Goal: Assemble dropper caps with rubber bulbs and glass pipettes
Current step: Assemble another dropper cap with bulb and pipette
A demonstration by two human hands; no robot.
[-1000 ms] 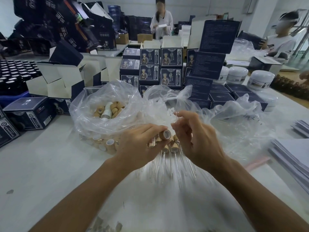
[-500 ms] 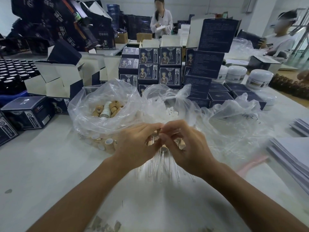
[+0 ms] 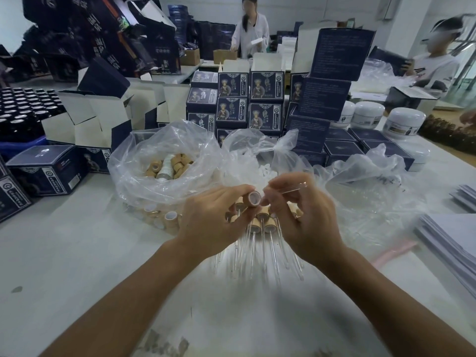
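Left grip (image 3: 213, 217) pinches cap (image 3: 253, 198) | right grip (image 3: 304, 212) pinches glass pipette (image 3: 296, 188)

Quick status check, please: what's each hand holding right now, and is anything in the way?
Left hand grips a tan cap, open end facing right. Right hand pinches a glass pipette, tip near cap, not inserted. Finished droppers lie underneath; path clear.

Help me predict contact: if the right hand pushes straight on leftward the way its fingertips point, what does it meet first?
Most likely the open mouth of the tan cap pinched in the left hand; the right hand holds a glass pipette beside it.
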